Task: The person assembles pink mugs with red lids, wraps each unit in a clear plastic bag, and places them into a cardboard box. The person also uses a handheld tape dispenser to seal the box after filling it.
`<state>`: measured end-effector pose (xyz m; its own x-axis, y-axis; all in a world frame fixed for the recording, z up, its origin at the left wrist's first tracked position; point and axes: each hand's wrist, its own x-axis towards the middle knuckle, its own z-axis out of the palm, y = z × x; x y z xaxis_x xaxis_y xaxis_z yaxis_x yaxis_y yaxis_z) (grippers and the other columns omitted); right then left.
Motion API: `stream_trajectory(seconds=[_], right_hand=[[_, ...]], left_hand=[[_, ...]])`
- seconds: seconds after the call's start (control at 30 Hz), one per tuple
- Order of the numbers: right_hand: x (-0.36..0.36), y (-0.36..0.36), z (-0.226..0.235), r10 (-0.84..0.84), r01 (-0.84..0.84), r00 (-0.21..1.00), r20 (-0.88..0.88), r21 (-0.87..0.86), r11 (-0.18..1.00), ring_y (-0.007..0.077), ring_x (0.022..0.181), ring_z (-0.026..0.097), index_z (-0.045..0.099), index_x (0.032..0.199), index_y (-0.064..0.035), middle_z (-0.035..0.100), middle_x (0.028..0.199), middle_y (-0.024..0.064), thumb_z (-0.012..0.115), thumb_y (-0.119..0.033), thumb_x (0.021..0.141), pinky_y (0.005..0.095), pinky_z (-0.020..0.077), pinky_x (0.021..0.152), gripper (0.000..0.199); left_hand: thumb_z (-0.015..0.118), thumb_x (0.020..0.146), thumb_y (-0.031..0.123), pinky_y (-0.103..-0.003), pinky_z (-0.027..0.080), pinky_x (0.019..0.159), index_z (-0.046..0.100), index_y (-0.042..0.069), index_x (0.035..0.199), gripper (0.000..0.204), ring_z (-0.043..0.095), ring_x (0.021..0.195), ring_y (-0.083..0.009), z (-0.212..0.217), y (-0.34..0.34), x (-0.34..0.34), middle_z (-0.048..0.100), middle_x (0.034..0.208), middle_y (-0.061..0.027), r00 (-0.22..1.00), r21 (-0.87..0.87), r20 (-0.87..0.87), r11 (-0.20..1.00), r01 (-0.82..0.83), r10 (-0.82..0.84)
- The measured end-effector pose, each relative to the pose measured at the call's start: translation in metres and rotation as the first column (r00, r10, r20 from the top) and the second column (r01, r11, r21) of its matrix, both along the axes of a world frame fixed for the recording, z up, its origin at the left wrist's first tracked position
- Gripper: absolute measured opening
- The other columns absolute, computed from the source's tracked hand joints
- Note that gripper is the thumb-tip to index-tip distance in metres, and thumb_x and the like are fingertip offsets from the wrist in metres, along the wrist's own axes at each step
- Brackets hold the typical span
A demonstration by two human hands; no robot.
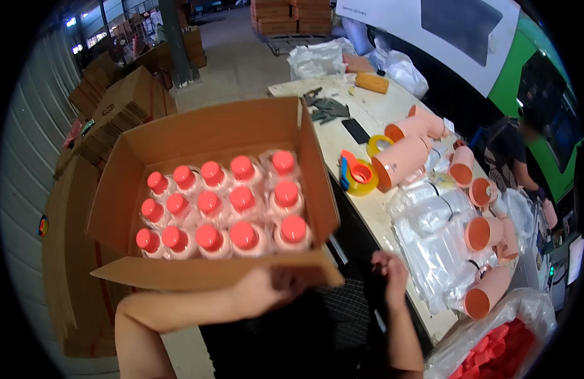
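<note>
The workshop floor (pixel 232 60) runs back past stacked cartons (pixel 124 104) with dark marks too small to read, and there's small dark lettering on the white panel (pixel 402 12) beyond the worktop (pixel 292 88). Up front, red-capped bottles (pixel 243 235) stand in an open carton (pixel 203 126) that hides part of the worktop's left edge! Left hand (pixel 263 292) is at its front flap (pixel 210 273), grip too blurred to tell; right hand (pixel 393 271) is half-curled beside that edge, hold unclear. Tape (pixel 366 186) and a phone (pixel 355 131) sit along it, gloves (pixel 330 110) near the far-left corner, pink cylinders (pixel 402 162) crowding rightward.
</note>
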<state>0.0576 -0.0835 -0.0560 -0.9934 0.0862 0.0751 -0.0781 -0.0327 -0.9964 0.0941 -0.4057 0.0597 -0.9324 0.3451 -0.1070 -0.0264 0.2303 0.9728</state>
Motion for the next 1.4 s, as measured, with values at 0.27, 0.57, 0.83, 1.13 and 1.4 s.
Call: stream_trajectory(seconds=[0.27, 0.57, 0.83, 1.13, 1.4], right_hand=[[-0.106, -0.261, -0.003, 0.601, -0.059, 0.793, -0.095, 0.971, 0.232, 0.0361, 0.151, 0.017, 0.024, 0.156, -0.0022, 0.023, 0.16, 0.0215, 0.06, -0.045, 0.092, 0.0545, 0.0227, 0.119, 0.085], [-0.104, -0.328, -0.037, 0.761, -0.352, 0.625, -0.173, 0.808, 0.473, 0.0473, 0.126, 0.048, 0.05, 0.134, 0.0008, 0.05, 0.139, 0.0265, 0.071, -0.034, 0.085, 0.0558, 0.038, 0.106, 0.063], [-0.185, -0.387, -0.023, 0.748, -0.085, 0.647, -0.147, 0.961, 0.263, 0.0386, 0.147, 0.027, 0.033, 0.149, 0.0036, 0.034, 0.155, 0.023, 0.065, -0.047, 0.087, 0.0555, 0.0202, 0.12, 0.086], [-0.194, -0.442, -0.051, 0.743, -0.376, 0.668, 0.032, 0.876, 0.301, 0.0376, 0.15, 0.021, 0.027, 0.152, 0.0037, 0.026, 0.159, 0.0244, 0.063, -0.054, 0.087, 0.0568, 0.0143, 0.121, 0.094], [-0.151, -0.573, -0.065, 0.944, -0.23, 0.327, 0.043, 0.973, 0.036, 0.0235, 0.154, 0.011, 0.028, 0.156, -0.0061, 0.019, 0.166, 0.0052, 0.053, -0.059, 0.092, 0.0574, 0.0083, 0.122, 0.087]], left_hand=[[0.066, 0.086, 0.024, -0.039, 0.048, 0.063, 0.066, 0.011, 0.094, 0.015, 0.061, 0.072, -0.0264, -0.011, -0.097, 0.041, 0.061, 0.08, -0.0097, 0.672, -0.744, -0.285, 0.6, 0.294, -0.683], [0.067, 0.08, 0.042, -0.049, 0.046, 0.092, 0.059, 0.004, 0.115, 0.053, 0.06, 0.103, -0.0369, 0.005, -0.237, -0.279, 0.064, 0.113, -0.0183, 0.636, -0.655, -0.751, 0.324, -0.682, -0.178], [0.075, 0.078, 0.027, -0.046, 0.047, 0.098, 0.055, 0.003, 0.126, 0.057, 0.056, 0.113, -0.0362, -0.076, -0.325, -0.093, 0.059, 0.118, -0.0177, 0.848, -0.899, -0.284, 0.431, -0.074, -0.447], [0.084, 0.066, 0.048, -0.044, 0.056, 0.083, 0.05, -0.007, 0.114, 0.08, 0.07, 0.096, -0.0362, -0.021, -0.402, -0.032, 0.071, 0.104, -0.0208, 0.91, -0.981, 0.191, 0.088, 0.17, 0.369], [0.074, 0.078, 0.052, -0.047, 0.044, 0.098, 0.063, 0.006, 0.122, 0.065, 0.054, 0.122, -0.0346, 0.023, -0.313, 0.007, 0.062, 0.127, -0.0093, 0.937, -0.778, -0.254, 0.525, -0.346, 0.241]])
